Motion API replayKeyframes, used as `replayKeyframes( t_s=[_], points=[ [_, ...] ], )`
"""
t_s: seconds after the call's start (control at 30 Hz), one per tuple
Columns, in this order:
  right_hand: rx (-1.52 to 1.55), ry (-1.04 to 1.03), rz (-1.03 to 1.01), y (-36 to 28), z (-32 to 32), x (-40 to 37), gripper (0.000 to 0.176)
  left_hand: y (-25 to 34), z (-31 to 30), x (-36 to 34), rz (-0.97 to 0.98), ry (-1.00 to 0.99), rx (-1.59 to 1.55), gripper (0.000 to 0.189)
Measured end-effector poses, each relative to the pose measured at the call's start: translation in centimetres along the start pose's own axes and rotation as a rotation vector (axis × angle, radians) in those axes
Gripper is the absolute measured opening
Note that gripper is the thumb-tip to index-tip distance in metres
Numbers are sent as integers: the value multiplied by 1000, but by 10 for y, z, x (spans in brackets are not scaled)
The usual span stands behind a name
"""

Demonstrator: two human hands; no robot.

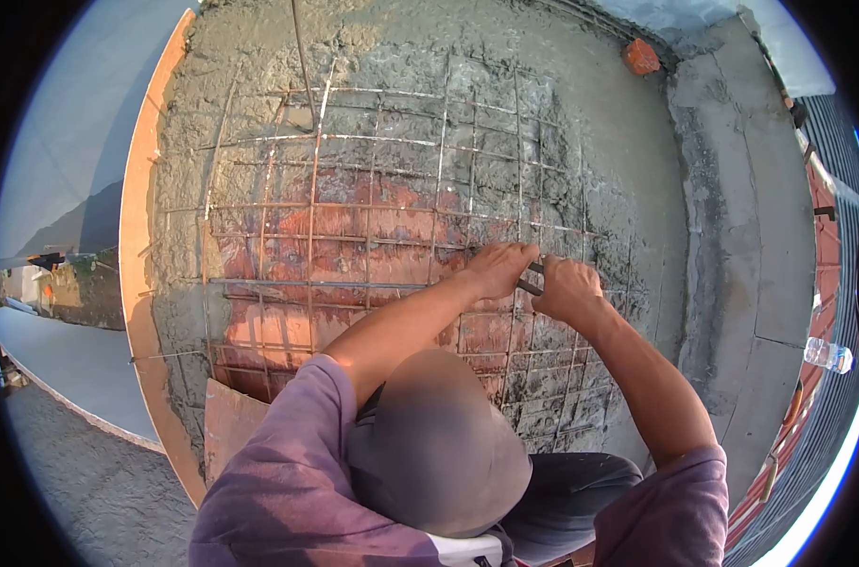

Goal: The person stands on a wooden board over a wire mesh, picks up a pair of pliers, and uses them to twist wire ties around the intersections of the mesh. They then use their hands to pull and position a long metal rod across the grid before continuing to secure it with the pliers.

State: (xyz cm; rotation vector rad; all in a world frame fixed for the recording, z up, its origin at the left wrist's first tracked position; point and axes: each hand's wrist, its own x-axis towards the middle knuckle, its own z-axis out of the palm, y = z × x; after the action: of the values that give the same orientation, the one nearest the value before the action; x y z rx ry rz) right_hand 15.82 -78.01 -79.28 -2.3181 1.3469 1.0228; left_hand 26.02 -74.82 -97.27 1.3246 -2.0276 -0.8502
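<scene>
My left hand (503, 270) is closed over one end of a dark tool with two handle-like bars (531, 285), low over the steel mesh. My right hand (570, 287) grips the other end, just to the right. The fingers cover most of the tool, so its exact kind is hidden. Beneath both hands runs the rebar grid (373, 208), its crossing rods partly smeared with mortar. Reddish boards (330, 227) show through the left and middle of the grid, and wet grey concrete (618, 180) surrounds it.
A wooden form board (137, 236) edges the slab on the left. A thin rod (302, 52) stands up from the concrete at the back. On the right are a concrete ledge (741, 217), a piece of red brick (640, 57) and a clear plastic bottle (827, 355).
</scene>
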Motion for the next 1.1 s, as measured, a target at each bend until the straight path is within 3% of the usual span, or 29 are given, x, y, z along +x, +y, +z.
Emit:
replayKeyframes(
  t_s=[0.03,0.07,0.13,0.17,0.23,0.33,0.37,0.43,0.5,0.57,0.6,0.63,0.67,0.7,0.77,0.87,0.9,1.0,1.03,1.1],
  points=[
    [-347,337,-160,0,9,-2,21,6,-22,7,-136,-115,-86,45],
    [-694,665,-315,1,19,-2,18,5,-17,5,-80,-22,-126,47],
    [-494,368,-139,0,25,11,14,-2,-9,-4,27,172,-190,52],
    [-362,267,-98,4,25,14,15,4,-2,-11,93,383,-26,58],
    [-174,153,-87,20,32,20,26,12,12,-22,126,379,70,60],
    [548,-634,155,30,4,34,34,9,12,-13,79,255,94,61],
    [480,-604,168,29,-1,33,39,6,9,-7,53,187,82,61],
    [89,-171,6,19,-6,21,37,7,-12,4,-43,-8,30,62],
    [-485,494,-156,16,33,13,37,10,-31,11,-109,-128,-96,63],
    [-617,475,-137,13,38,16,39,5,-48,12,-165,-146,-291,63],
    [-677,478,-139,8,37,22,40,0,-41,7,-95,12,-222,62],
    [-499,436,-40,6,39,25,35,-4,-22,-2,-21,168,-153,61],
    [-252,180,14,6,29,25,34,-1,-8,-9,59,323,-91,60],
    [-3,-77,69,8,10,23,34,7,-3,-20,110,350,4,58],
    [516,-522,185,23,6,31,33,2,9,-18,62,222,3,57],
    [574,-482,193,20,2,21,39,3,-9,-6,-27,2,-28,56],
    [10,-20,-85,22,16,17,37,6,-17,-3,-61,-83,-51,56],
    [-714,622,-211,-3,23,5,27,-7,-28,10,-90,-20,-225,56],
    [-492,546,-172,-1,24,12,15,-5,-24,7,-68,26,-155,56],
    [-155,93,-62,10,20,30,15,-5,-9,-13,-33,129,-1,56]
  ],
)
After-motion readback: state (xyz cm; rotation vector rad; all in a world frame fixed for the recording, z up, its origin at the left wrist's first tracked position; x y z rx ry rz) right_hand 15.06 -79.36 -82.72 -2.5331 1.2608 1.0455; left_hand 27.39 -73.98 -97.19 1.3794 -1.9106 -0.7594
